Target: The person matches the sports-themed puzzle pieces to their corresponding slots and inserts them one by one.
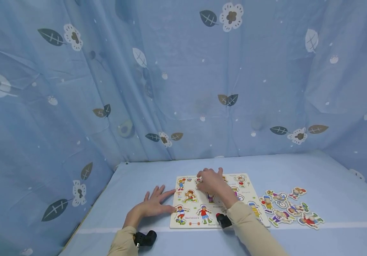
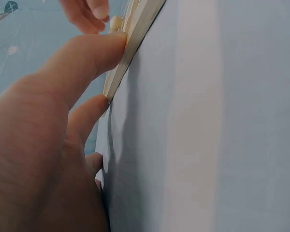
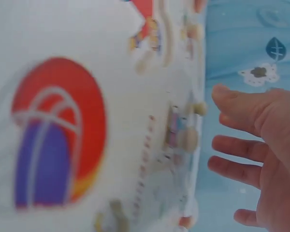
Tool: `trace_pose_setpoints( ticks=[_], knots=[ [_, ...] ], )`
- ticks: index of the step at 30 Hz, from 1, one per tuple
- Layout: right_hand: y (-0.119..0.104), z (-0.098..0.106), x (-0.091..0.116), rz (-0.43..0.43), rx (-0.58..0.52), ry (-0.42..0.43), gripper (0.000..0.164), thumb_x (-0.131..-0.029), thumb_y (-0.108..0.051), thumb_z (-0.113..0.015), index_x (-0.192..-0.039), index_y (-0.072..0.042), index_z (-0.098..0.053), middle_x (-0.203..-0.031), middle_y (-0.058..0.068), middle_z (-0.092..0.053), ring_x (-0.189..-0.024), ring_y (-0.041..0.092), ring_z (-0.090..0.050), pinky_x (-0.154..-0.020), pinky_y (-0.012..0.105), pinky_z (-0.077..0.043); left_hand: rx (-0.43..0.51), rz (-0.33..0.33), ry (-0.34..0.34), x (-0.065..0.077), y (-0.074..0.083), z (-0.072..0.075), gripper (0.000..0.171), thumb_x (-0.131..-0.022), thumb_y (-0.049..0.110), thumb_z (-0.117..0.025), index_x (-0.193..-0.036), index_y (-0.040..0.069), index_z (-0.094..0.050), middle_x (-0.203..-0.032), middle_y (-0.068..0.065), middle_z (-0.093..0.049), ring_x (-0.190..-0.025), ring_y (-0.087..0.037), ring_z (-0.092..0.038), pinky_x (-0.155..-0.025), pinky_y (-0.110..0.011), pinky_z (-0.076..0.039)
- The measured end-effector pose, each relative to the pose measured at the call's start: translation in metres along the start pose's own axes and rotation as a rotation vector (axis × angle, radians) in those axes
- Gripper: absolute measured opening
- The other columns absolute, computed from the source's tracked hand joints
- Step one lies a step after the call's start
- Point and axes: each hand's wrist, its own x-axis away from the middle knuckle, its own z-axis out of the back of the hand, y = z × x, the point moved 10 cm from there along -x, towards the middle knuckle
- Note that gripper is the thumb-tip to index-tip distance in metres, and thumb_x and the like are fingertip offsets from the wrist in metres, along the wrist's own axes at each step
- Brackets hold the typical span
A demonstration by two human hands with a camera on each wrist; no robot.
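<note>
A curtained-off booth; whether it stands in a home, lab or office cannot be told; blue curtains printed with leaves and flowers wrap round from nine o'clock through twelve to three, their creased folds hiding whatever lies beyond; at six o'clock lies a pale-blue tabletop, crossed by a white stripe.

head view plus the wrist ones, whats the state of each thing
puzzle board: flat on the table
loose figure pieces: clustered right of the puzzle board
left hand: fingers spread, thumb against the puzzle board's edge
right hand: above the puzzle board, fingers apart, nothing visibly held
curtain: hanging, creased
</note>
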Motion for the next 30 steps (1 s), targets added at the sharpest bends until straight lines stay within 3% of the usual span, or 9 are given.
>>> trace_pose_setpoints(
  ticks=[9,14,23,30],
  knots=[
    [-0.002,0.034,0.017,0.045,-0.094,0.063,0.032,-0.093,-0.026,-0.070,-0.124,-0.015,-0.067,-0.119,0.007,-0.068,-0.112,0.028,-0.062,-0.104,0.066,-0.025,-0.002,-0.018,0.013,0.003,0.001,0.002,0.082,-0.080,0.061,-0.067,-0.151,0.026,-0.044,-0.163,-0.018,-0.019,-0.151,-0.042,-0.004,-0.117,-0.067,0.000],
    [0.002,0.049,0.034,0.056,-0.064,0.117,0.032,-0.093,-0.028,-0.071,-0.123,-0.018,-0.068,-0.119,0.002,-0.068,-0.114,0.024,-0.061,-0.104,0.064,-0.028,-0.003,-0.007,0.015,0.003,-0.003,0.004,0.082,-0.080,0.060,-0.068,-0.150,0.025,-0.044,-0.163,-0.019,-0.019,-0.151,-0.043,-0.004,-0.116,-0.067,0.000],
    [0.020,0.066,0.067,0.063,-0.013,0.157,0.033,-0.092,-0.026,-0.071,-0.124,-0.017,-0.068,-0.117,0.003,-0.068,-0.111,0.024,-0.062,-0.102,0.065,-0.031,0.006,-0.005,0.006,0.006,-0.002,0.004,0.081,-0.081,0.059,-0.068,-0.150,0.024,-0.044,-0.163,-0.020,-0.019,-0.150,-0.044,-0.003,-0.116,-0.068,0.001],
    [0.050,0.085,0.089,0.060,0.028,0.156,0.035,-0.091,-0.025,-0.072,-0.125,-0.016,-0.067,-0.119,0.005,-0.068,-0.115,0.028,-0.062,-0.099,0.065,-0.033,0.009,-0.017,0.007,0.004,0.003,0.001,0.081,-0.081,0.060,-0.068,-0.150,0.024,-0.044,-0.163,-0.020,-0.019,-0.151,-0.044,-0.004,-0.116,-0.068,0.001]
  ],
)
